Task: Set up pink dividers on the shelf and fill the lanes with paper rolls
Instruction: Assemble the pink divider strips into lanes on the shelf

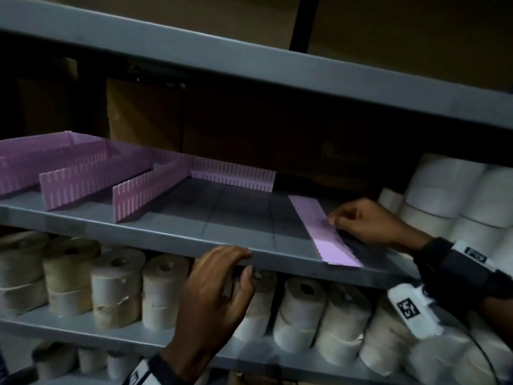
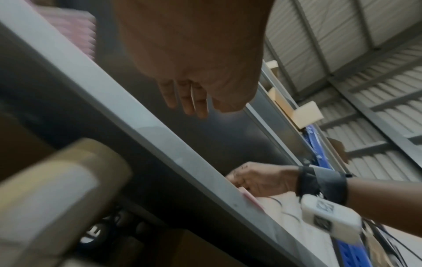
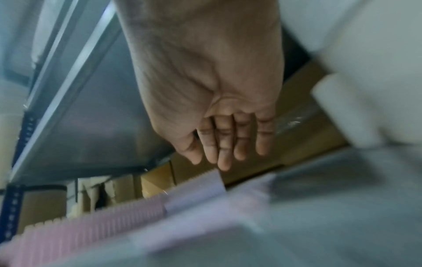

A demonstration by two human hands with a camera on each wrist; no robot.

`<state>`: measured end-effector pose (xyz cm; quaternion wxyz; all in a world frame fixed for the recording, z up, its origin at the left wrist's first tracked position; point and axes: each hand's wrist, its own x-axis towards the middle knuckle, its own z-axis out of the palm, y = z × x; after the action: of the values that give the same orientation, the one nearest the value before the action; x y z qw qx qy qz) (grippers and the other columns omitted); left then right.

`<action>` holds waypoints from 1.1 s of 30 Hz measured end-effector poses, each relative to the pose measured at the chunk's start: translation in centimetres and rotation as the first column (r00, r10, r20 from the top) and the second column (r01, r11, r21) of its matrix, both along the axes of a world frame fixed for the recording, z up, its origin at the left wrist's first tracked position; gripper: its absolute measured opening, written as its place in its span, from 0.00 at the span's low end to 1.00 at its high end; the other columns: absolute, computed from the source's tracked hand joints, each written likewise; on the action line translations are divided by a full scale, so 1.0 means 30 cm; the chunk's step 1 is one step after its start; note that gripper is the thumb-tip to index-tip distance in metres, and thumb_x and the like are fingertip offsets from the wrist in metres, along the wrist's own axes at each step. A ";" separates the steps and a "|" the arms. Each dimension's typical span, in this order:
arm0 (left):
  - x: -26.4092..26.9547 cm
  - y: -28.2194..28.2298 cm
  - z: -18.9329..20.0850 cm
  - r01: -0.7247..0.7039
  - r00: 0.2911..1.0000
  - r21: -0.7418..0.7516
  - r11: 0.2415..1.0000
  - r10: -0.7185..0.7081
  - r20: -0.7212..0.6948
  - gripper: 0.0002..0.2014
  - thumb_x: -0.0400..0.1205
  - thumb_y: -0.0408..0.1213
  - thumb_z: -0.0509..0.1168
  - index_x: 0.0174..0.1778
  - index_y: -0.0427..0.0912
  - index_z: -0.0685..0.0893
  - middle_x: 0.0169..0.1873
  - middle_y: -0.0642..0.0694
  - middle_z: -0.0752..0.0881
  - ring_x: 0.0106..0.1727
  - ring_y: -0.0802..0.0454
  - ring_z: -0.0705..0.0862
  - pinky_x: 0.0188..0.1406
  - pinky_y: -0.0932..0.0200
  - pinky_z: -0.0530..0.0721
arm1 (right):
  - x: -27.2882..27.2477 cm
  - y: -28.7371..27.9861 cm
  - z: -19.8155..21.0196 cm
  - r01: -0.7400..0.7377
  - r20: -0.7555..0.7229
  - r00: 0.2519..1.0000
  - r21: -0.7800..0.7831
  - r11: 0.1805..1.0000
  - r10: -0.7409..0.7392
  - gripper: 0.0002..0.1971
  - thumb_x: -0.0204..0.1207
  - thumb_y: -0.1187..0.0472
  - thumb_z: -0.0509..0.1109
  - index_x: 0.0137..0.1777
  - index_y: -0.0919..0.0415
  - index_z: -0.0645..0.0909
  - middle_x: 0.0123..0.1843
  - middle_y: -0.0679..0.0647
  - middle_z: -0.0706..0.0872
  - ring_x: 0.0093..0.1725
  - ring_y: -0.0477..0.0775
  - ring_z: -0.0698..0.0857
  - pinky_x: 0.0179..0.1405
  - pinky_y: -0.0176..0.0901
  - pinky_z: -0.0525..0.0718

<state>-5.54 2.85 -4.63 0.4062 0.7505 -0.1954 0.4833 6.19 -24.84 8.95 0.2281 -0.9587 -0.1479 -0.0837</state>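
The right hand rests its fingertips on a pink divider lying flat on the shelf; whether they pinch it cannot be told. More dividers stand upright to its left. The left hand hangs relaxed, holding nothing, at the shelf's front edge. Paper rolls sit right of the grip, partly cut off. Both wrist views are blurred.
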 end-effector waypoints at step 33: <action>0.068 -0.276 0.139 -0.008 0.996 -0.060 0.998 0.003 -0.090 0.14 0.88 0.36 0.59 0.67 0.53 0.80 0.50 0.58 0.90 0.46 0.55 0.92 0.43 0.50 0.92 | 0.104 -0.234 -0.256 -0.045 0.103 0.995 0.463 0.885 -0.003 0.22 0.65 0.32 0.64 0.58 0.37 0.75 0.44 0.41 0.89 0.44 0.47 0.89 0.52 0.58 0.87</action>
<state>-3.50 -5.43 -0.46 0.4356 0.7595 -0.1601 0.4558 9.30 -31.87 1.25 0.4443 -0.8690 -0.1453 -0.1625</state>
